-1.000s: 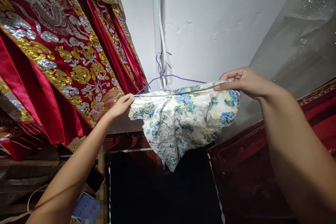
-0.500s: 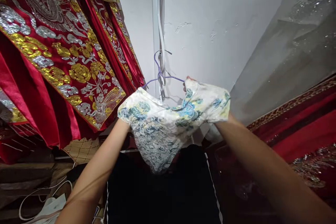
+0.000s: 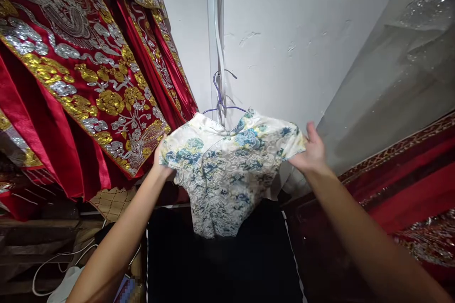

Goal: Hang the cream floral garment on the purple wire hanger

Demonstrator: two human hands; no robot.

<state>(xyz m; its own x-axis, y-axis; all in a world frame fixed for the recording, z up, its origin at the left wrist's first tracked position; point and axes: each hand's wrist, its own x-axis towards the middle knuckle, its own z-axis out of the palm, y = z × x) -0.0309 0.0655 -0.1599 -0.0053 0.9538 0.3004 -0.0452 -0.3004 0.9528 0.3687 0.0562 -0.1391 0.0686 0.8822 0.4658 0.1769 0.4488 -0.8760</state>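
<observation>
A short-sleeved white blouse with blue, green and yellow flowers (image 3: 227, 161) hangs in front of me on a thin purple wire hanger (image 3: 217, 92). The hanger's hook rests at a pale upright strip on the wall. My left hand (image 3: 159, 158) is at the blouse's left sleeve, its fingers mostly hidden by the cloth. At the opposite sleeve's hem is my right hand (image 3: 314, 154), open with the thumb raised apart; its other fingers are partly covered by the sleeve. The blouse's lower part spreads over black cloth below.
Red garments with gold and silver sequins (image 3: 110, 99) hang close on the left. Clear plastic covering (image 3: 384, 75) and red beaded cloth (image 3: 423, 175) are at the right. A white cable (image 3: 39, 274) lies at lower left, near wooden boards (image 3: 35, 236).
Both hands have drawn outward from inside the sleeves to the sleeve hems. The blouse now hangs flatter and wider, with its front spread out on the hanger.
</observation>
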